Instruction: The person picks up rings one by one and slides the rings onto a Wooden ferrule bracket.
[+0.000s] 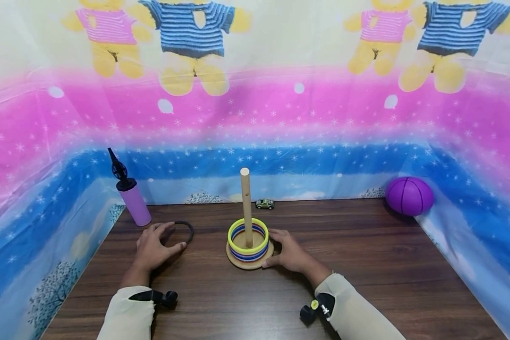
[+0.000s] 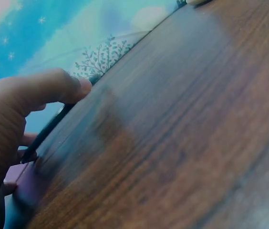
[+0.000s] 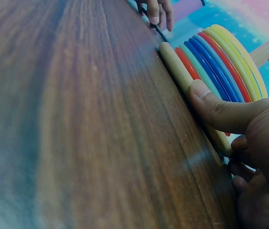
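Note:
A wooden ring-toss stand (image 1: 245, 203) stands upright on the table, with a stack of coloured rings (image 1: 248, 255) round the foot of its peg; yellow ones lie on top, then red, blue, green and red. My right hand (image 1: 290, 252) grips the round wooden base (image 3: 180, 67) from the right, thumb at the near edge and fingers round the far side. To the left, my left hand (image 1: 156, 246) holds a thin black ring (image 1: 191, 230) between thumb and fingers, low over the table. The hand covers the ring's left part.
A purple balloon pump (image 1: 135, 203) stands at the table's back left corner. Behind the stand sits a small toy car (image 1: 265, 204) by the back edge. A purple ball (image 1: 409, 196) lies at the back right corner. Printed cloth (image 1: 306, 160) hangs around the table (image 1: 365, 264).

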A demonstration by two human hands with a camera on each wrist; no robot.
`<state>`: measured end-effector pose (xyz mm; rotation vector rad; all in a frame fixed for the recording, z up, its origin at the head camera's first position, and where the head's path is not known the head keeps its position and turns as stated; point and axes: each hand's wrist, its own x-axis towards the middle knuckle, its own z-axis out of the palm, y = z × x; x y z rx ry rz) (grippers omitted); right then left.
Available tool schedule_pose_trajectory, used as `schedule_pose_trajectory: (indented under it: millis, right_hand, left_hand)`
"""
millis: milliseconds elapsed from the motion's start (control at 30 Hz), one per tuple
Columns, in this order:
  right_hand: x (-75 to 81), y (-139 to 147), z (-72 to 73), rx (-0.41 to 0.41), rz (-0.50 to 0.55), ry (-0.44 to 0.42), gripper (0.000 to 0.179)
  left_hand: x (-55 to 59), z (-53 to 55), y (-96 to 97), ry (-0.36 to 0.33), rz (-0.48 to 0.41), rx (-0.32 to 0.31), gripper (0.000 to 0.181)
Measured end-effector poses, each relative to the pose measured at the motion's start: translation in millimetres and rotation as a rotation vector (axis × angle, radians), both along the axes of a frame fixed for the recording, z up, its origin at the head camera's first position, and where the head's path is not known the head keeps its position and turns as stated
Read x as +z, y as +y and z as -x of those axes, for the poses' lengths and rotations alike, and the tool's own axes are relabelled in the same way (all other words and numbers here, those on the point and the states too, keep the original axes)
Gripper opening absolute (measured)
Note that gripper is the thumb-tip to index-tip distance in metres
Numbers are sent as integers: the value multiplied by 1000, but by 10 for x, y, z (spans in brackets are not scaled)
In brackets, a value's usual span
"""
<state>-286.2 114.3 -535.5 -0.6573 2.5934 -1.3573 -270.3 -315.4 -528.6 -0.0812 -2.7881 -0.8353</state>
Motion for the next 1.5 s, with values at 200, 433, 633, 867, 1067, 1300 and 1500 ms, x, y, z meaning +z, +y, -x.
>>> schedule_pose_trajectory:
  millis: [200,433,633,867,1067,1300,1500]
  right_hand:
    - [-2,11,5,18,-9,15,93]
    - [-5,18,10,22,-14,32,92]
    - [6,18,5,1,-16,25,92]
    - [-1,15,12,12,-14,18,92]
    - [-8,20,15,4,-18,16,93]
    - [5,26,-2,-12,-15,11,93]
    - [-16,8,7,-3,-8,15,93]
  left_hand:
    - [-7,-3,8,24,-61,11,75]
    - [27,9,51,86,-121,-24,72]
    - [113,25,122,153,-151,-43,68]
    - [287,7,219,181,-164,-58,70]
    - [449,14,328,188,-176,-89,75]
    - [601,59,444,236,-172,-119,76]
    - [865,80,509,264,-165,-137,79]
